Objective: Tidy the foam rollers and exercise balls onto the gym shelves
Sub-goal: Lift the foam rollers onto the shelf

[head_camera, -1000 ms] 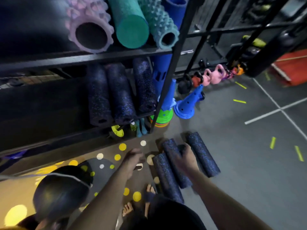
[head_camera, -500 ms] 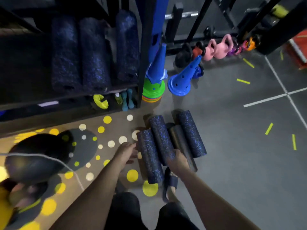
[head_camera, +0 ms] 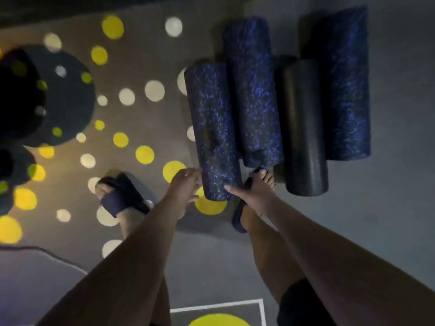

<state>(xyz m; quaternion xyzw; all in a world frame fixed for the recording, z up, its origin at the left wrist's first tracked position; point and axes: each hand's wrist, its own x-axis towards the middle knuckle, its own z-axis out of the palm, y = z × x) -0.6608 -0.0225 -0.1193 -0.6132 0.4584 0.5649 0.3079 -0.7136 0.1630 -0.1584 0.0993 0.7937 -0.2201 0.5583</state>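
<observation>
Four foam rollers lie side by side on the floor. The leftmost speckled blue roller point(head_camera: 214, 123) has both my hands at its near end: my left hand point(head_camera: 184, 187) presses its left side and my right hand point(head_camera: 247, 196) touches its right side with a finger. Beside it lie a second speckled roller point(head_camera: 254, 90), a plain black roller point(head_camera: 303, 128) and a third speckled roller point(head_camera: 343, 90). A dark exercise ball point(head_camera: 16, 97) sits at the far left. The shelves are out of view.
My feet in dark slippers stand close to the rollers, the left foot point(head_camera: 120, 198) on the dotted mat point(head_camera: 141, 67) and the right foot point(head_camera: 264, 180) against the rollers' near ends. A smaller dark ball point(head_camera: 9, 165) sits at the left edge. Grey floor point(head_camera: 388, 208) lies to the right.
My view has dropped from the shelves down to the floor. Both hands have reached down and closed in on the near end of the leftmost speckled roller.
</observation>
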